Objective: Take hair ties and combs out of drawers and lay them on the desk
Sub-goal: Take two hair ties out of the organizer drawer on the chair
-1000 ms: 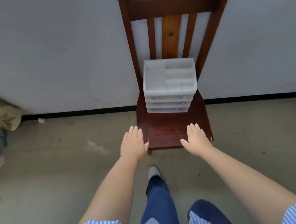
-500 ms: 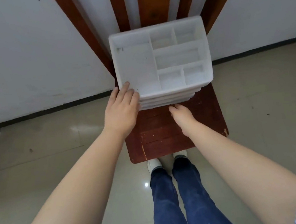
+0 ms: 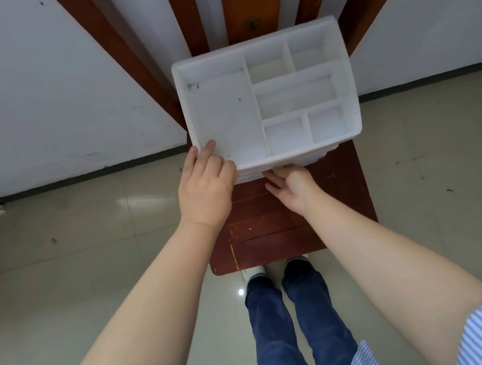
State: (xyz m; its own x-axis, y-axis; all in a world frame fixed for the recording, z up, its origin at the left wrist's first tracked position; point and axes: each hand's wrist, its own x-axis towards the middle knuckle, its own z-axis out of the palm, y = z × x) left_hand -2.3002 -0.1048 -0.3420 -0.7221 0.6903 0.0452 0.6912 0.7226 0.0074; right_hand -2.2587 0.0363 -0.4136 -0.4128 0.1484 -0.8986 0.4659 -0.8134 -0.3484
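Observation:
A white plastic drawer organizer (image 3: 224, 114) stands on the seat of a dark red wooden chair (image 3: 274, 236). Its top is an open tray split into several compartments, all bare. My left hand (image 3: 204, 190) rests on the organizer's front left corner, fingers over the rim. My right hand (image 3: 292, 184) is at the front face just below the tray, fingertips tucked against the stacked drawer fronts (image 3: 251, 176). The drawers look closed; what they hold is hidden. No hair ties or combs show.
The chair's slatted back (image 3: 244, 7) rises behind the organizer against a white wall (image 3: 37, 86). Glossy beige floor tiles (image 3: 76, 265) surround the chair. My legs in blue trousers (image 3: 286, 323) stand right at the seat's front edge.
I stepped up to the chair and leaned over it. My left hand went from the seat edge onto the organizer's corner; my right hand reached the drawer fronts.

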